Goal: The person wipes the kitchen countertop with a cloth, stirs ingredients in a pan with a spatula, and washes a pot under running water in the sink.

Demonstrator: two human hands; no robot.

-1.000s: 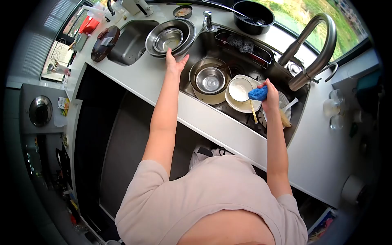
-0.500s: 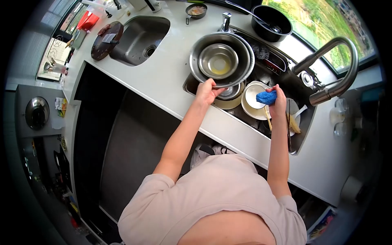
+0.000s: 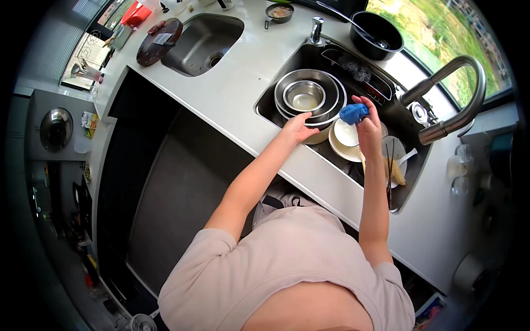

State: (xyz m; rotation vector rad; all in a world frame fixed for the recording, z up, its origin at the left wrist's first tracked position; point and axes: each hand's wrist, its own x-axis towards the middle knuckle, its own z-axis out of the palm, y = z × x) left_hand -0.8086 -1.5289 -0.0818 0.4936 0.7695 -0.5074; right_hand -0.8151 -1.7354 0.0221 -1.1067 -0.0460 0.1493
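My left hand is at the near rim of a large metal bowl, with fingers over the edge and the thumb outside it. A smaller metal bowl with some liquid sits inside it. The nested bowls are low in the left part of the sink, apparently on other dishes. My right hand is closed on a crumpled blue scrubbing cloth, raised over the sink. Beneath it are a white bowl and a pale plate, partly hidden by my hand and arm.
Chopsticks and a clear ribbed dish lie at the sink's right end. A curved faucet arches over that side. A black pot and a small pan stand behind; a second sink is at left.
My left hand has lowered the nested metal bowls into the sink. My right hand has lifted slightly with the blue cloth. The view has shifted a little.
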